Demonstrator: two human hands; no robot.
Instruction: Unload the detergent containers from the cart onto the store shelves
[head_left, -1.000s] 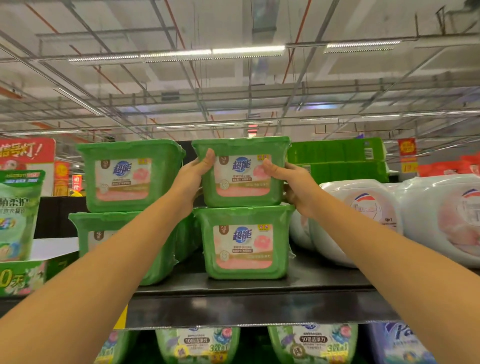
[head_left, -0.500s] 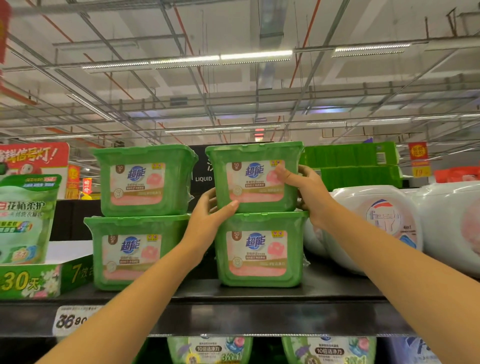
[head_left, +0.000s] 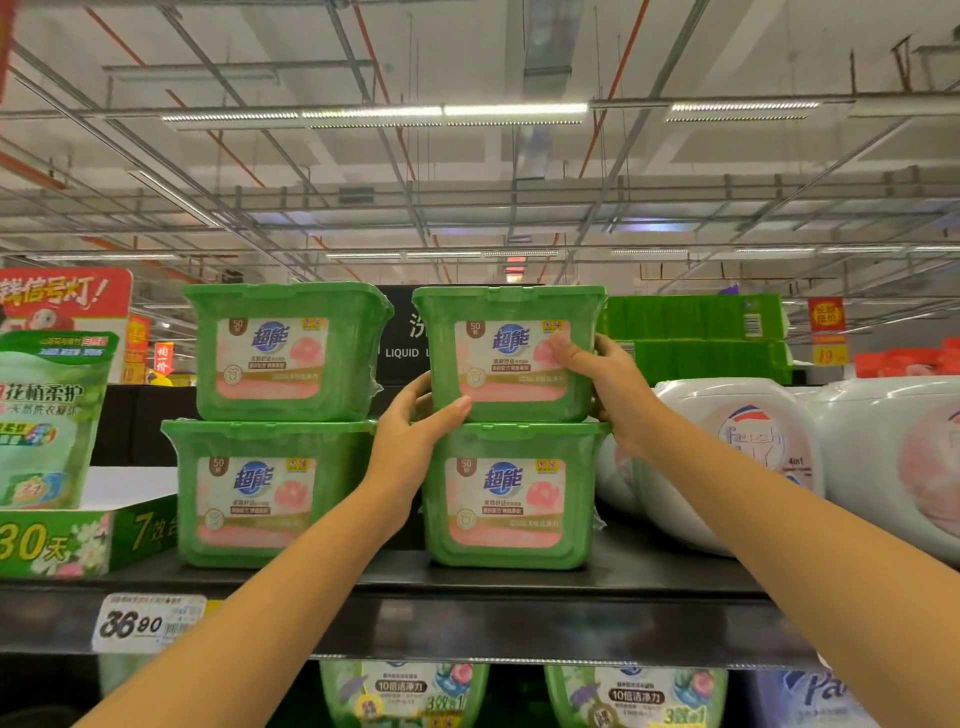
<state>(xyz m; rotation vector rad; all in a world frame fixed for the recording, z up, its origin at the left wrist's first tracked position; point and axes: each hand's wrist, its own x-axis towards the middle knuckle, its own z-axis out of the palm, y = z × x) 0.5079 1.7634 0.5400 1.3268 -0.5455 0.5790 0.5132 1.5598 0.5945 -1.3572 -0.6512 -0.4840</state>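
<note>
Two stacks of green detergent tubs with pink labels stand on the dark top shelf (head_left: 519, 577). The upper right tub (head_left: 506, 312) sits on the lower right tub (head_left: 506, 499). My right hand (head_left: 608, 384) grips the upper right tub at its right side, thumb across the label. My left hand (head_left: 410, 431) holds that tub's lower left corner, thumb on the front near the seam between both tubs. To the left stand the upper left tub (head_left: 283, 351) and the lower left tub (head_left: 262, 493). The cart is out of view.
White detergent tubs (head_left: 737, 457) crowd the shelf right of the green stacks. A green display box with a pouch (head_left: 57, 540) stands at the left. A price tag (head_left: 148, 621) hangs on the shelf edge. More detergent packs (head_left: 405, 693) fill the shelf below.
My left hand slid down from the upper right tub's left side to its lower left corner. My right hand kept its hold. The view shifted slightly, showing more of the left stack.
</note>
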